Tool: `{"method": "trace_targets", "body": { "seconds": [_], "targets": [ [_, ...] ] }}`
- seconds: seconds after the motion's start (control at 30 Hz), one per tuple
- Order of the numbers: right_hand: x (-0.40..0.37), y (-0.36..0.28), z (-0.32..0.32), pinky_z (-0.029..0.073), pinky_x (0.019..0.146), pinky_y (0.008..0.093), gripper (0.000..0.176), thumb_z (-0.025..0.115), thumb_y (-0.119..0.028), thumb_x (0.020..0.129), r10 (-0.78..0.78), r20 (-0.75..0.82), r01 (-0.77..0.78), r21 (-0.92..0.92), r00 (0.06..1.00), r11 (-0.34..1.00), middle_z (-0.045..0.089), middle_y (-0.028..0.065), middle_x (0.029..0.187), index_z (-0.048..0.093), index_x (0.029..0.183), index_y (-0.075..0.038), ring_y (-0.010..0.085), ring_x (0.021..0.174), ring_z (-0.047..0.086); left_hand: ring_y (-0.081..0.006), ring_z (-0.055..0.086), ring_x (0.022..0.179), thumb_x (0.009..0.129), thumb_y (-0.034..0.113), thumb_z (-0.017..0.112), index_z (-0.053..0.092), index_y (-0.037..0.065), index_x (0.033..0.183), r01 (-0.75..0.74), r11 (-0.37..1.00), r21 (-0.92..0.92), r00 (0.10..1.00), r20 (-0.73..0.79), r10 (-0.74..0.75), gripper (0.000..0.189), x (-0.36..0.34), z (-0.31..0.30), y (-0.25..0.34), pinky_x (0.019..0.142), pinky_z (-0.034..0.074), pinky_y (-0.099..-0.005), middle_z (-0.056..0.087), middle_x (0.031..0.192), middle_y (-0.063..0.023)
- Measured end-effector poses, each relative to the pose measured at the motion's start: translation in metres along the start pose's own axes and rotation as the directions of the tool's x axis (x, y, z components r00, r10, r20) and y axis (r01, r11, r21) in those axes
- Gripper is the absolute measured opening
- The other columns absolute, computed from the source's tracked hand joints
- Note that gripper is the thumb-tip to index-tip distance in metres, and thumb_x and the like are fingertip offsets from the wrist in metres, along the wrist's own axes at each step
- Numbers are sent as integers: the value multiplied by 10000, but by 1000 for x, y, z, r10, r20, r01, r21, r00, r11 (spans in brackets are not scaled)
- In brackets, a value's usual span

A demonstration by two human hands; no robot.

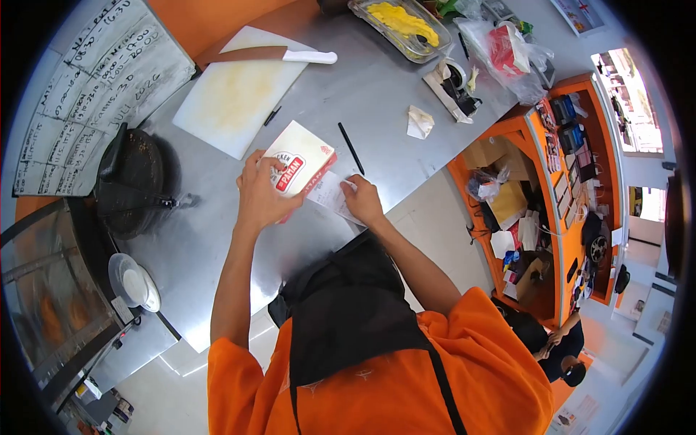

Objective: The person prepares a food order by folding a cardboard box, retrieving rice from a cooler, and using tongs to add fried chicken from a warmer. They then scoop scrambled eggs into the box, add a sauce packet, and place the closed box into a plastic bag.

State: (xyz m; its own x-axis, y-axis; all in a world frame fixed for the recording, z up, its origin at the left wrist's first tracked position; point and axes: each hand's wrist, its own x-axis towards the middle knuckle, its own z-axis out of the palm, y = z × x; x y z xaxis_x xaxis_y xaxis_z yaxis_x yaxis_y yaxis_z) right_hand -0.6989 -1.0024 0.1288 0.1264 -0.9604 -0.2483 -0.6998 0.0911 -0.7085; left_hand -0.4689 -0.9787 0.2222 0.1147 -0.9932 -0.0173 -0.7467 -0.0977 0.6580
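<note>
My left hand is closed around a white and red food box with "PAMAN" printed on it, held above the steel table. A white paper slip with print, apparently a receipt, is pinched in my right hand, close against the box's right side. Just beyond that hand a black straw or pen-like stick lies on the table. Farther left rests a white cutting board with a white-handled knife across its top. A small dark pen lies beside the board.
A tray of yellow food, a tape dispenser, a crumpled paper and a plastic bag sit at the back. On the left are a dark stone mortar and a plastic bowl. Another person is at lower right.
</note>
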Motion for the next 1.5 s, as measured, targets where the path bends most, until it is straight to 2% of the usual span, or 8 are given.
{"method": "trace_targets", "body": {
  "seconds": [0.6,0.83,0.97,1.03,1.1,1.2,1.3,1.5],
  "targets": [
    [4,48,-134,503,760,461,314,593,-308,849,255,312,-140,-348,915,927,660,215,892,639,970,-22,379,861,641,-468,139,1379,883,493,514,412,222,1412,-133,848,513,982,182,44,604,-20,55,27,1091,100,-620,157,1514,-249],
    [1,138,-178,484,768,467,490,464,-404,951,-514,463,499,167,722,851,635,218,860,645,881,46,392,830,620,-457,135,1389,933,391,457,431,112,1389,-8,832,555,977,180,-111,536,-18,56,59,1108,92,-586,181,1511,-242],
    [73,100,-300,494,795,429,619,427,-482,945,179,771,272,-417,612,867,648,196,693,671,680,22,346,756,644,-397,277,1353,932,222,476,427,34,1369,203,978,-40,979,-27,-204,479,-57,100,117,1108,218,-479,269,1474,-238],
    [132,114,-352,500,770,375,602,410,-505,948,79,842,69,-137,534,988,665,112,696,694,756,-11,260,725,649,-357,320,1342,904,188,548,437,29,1360,435,843,-317,895,252,-367,495,-89,141,141,1115,240,-435,348,1437,-208],
    [188,108,-386,493,695,320,469,456,-416,961,9,596,-18,9,803,1000,643,70,664,659,906,3,154,662,615,-272,436,1253,889,208,558,481,44,1323,576,730,-367,816,313,-486,471,-66,163,202,1075,307,-386,471,1347,-160],
    [285,98,-385,482,647,335,307,545,-273,923,-184,130,159,181,974,971,637,99,698,634,861,14,167,665,611,-305,378,1303,868,178,581,415,55,1374,696,718,-7,615,522,-591,547,-114,214,185,1092,288,-404,409,1394,-195],
    [330,110,-369,470,613,275,285,583,-277,911,-272,364,286,17,891,958,614,56,732,610,954,4,126,667,583,-337,320,1353,848,149,604,350,66,1425,660,649,378,311,650,-694,637,-171,235,170,1110,268,-422,347,1442,-230],
    [277,126,-392,496,679,329,307,642,-261,830,-19,591,-19,58,806,998,664,140,797,648,874,44,203,715,612,-280,646,997,892,-44,478,546,-38,1195,510,788,-346,859,151,-489,311,-6,183,233,876,483,-363,641,1099,-199]
  ]
}}
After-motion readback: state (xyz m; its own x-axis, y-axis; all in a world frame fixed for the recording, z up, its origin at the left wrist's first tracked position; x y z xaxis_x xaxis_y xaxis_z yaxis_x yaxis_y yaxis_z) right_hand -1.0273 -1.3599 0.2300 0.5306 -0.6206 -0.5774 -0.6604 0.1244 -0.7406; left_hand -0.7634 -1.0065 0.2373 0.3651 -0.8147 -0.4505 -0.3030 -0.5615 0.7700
